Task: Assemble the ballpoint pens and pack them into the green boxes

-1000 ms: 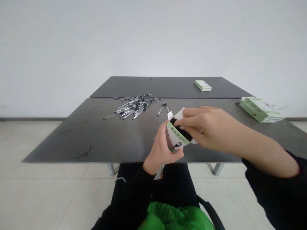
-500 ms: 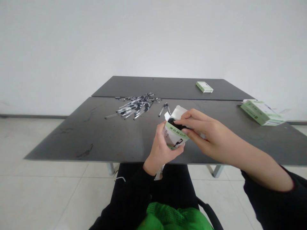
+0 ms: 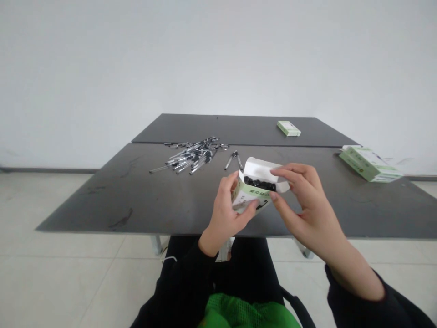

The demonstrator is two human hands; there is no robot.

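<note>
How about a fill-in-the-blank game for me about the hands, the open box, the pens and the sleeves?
1. The left hand holds a box, and the other hand at its opening is the person's ____ one.
2. The held box is not shut but ____, so its dark contents show.
3. In the picture, the pile of pens on the table lies to the ____ of the held box.
4. The sleeves are ____ in colour.

Missing words: right; open; left; black.
</note>
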